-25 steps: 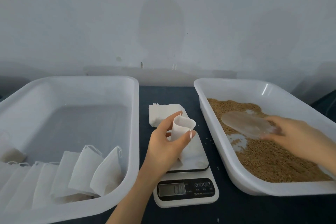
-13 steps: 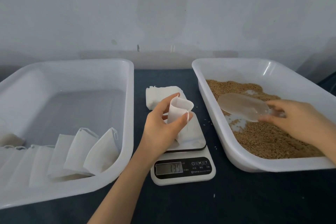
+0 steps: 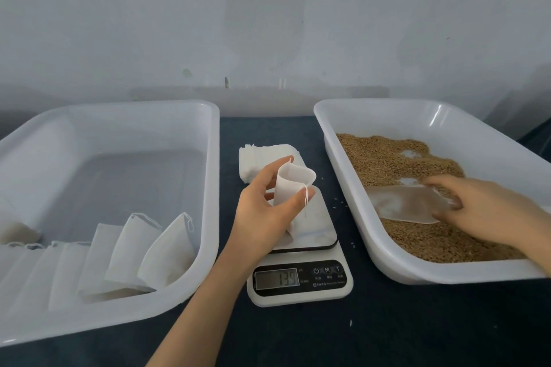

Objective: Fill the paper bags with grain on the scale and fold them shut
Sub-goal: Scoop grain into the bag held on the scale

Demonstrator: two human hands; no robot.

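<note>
My left hand (image 3: 264,211) holds a small white paper bag (image 3: 290,188) upright on the platform of the white digital scale (image 3: 301,280), thumb and fingers keeping its mouth open. The display reads 13.9. My right hand (image 3: 489,208) grips a clear plastic scoop (image 3: 402,202), whose mouth points left and lies low on the brown grain (image 3: 387,158) inside the right white tub (image 3: 387,265). A stack of flat empty bags (image 3: 262,155) lies behind the scale.
The left white tub (image 3: 205,188) holds several filled, folded bags (image 3: 134,253) along its near side. A few loose grains (image 3: 340,202) lie on the dark tabletop (image 3: 387,331) between the scale and the right tub. A grey wall stands close behind.
My right hand has lowered the scoop from above the grain down onto it and nearer to me. My left hand keeps the bag on the scale; the reading went from 6.0 to 13.9.
</note>
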